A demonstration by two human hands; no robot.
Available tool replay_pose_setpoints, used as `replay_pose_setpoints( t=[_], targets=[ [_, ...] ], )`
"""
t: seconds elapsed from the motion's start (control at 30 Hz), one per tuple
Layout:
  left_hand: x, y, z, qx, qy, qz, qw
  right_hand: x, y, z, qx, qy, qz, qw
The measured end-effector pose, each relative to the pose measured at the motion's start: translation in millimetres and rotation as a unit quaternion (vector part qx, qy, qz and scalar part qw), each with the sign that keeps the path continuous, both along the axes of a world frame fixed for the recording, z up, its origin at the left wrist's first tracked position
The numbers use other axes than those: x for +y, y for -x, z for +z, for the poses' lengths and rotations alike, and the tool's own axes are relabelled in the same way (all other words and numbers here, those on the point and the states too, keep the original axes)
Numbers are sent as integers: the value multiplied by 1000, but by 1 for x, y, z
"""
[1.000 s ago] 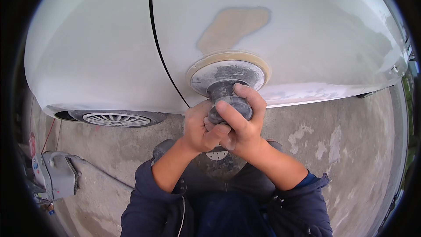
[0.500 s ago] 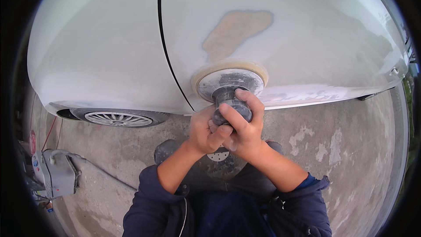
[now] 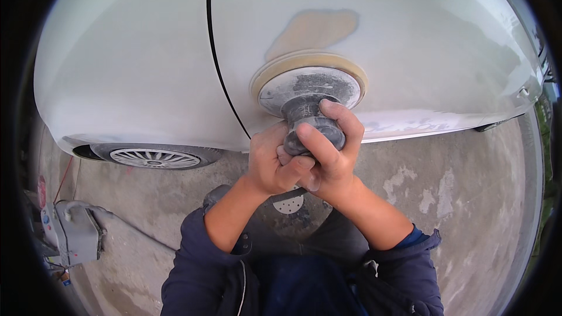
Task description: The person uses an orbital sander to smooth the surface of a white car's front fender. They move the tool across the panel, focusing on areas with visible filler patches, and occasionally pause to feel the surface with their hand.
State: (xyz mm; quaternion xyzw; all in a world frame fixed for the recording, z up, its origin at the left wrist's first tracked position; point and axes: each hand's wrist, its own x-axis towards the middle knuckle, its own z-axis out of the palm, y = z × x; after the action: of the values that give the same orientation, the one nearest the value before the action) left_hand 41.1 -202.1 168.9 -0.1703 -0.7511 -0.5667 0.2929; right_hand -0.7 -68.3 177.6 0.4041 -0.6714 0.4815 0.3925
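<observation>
Both my hands are wrapped around the body of a dusty, dark grey disc sander [image 3: 310, 90] with a round pale pad. My left hand [image 3: 272, 164] closes on it from the left and below; my right hand [image 3: 336, 146] grips the right side, fingers over the rear housing. The pad meets, or nearly meets, the white car panel [image 3: 427, 58] just right of a dark vertical seam [image 3: 211, 35]. Above the pad lies a tan filler patch [image 3: 313, 29] with a grey-edged outline. The sander's grip is partly hidden by my fingers.
A car wheel [image 3: 155, 157] shows below the panel at left. On the concrete floor [image 3: 410, 210] at far left stands a grey machine [image 3: 76, 237] with a hose [image 3: 134, 228] leading toward me. A perforated disc [image 3: 288, 203] lies low between my knees.
My hands have moved the sander upward on the panel, closer to the tan patch. Its pad now covers the patch's lower tip. My grip looks the same.
</observation>
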Motion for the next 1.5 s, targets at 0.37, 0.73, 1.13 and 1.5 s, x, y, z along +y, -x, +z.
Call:
replay_pose_setpoints(
  t=[0.37,0.73,1.13,1.5],
  targets=[
    [6,2,-2,-9,-2,-8,1000,5,-5,3,-11,11,-38,999],
    [-4,-6,-16,-40,-15,-16,999,-6,-6,-5,-10,13,-20,1000],
    [-11,-11,4,-31,-101,-31,994,-20,-11,22,-13,-21,-8,1000],
    [-17,-15,10,-22,-102,-23,994,-24,-15,33,4,-54,-29,998]
  ],
)
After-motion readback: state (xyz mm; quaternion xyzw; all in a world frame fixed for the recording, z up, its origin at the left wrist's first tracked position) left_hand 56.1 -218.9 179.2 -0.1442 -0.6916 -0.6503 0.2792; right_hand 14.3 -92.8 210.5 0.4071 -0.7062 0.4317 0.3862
